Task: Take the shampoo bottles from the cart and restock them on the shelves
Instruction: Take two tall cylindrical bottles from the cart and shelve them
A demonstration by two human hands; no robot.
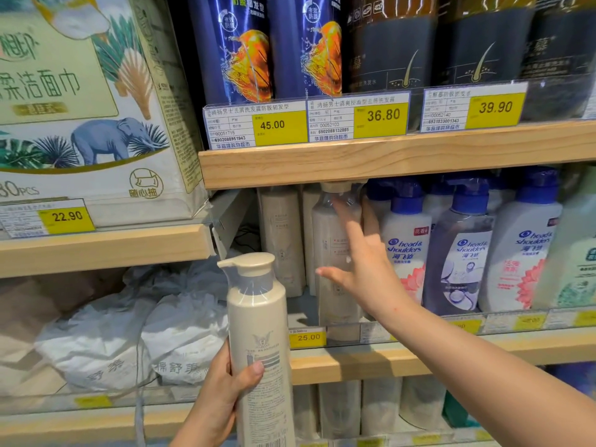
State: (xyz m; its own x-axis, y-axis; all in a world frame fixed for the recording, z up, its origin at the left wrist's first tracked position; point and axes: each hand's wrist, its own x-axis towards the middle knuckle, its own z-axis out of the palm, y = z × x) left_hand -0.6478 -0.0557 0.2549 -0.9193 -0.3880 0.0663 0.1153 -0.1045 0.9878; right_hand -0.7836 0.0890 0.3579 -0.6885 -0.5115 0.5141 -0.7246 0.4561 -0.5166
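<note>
She stands close to the wooden shelf (387,359), a beige shampoo bottle (258,333) upright in her left hand (225,391), fingers and thumb wrapped round its lower body, pump cap at the top, long axis vertical. It hangs in front of the shelf edge, below and left of the gap it is meant for. Her right hand (361,269) is the one nearer the shelf: reaching in, fingers straight and spread, it lies flat against a beige bottle on the shelf (332,253), holding nothing. That bottle stands upright at the front of the row, above the 25.00 price tag (308,337).

Left of it is an open slot, with another beige bottle (282,240) further back; a third seems to stand behind, partly hidden. So I count one bottle in hand and two plainly on the shelf. To the right stand at least three Head & Shoulders bottles (406,253), touching one another.

The move to come, I'd judge, is up, right and inward with the left hand into that slot, bottle kept vertical
</note>
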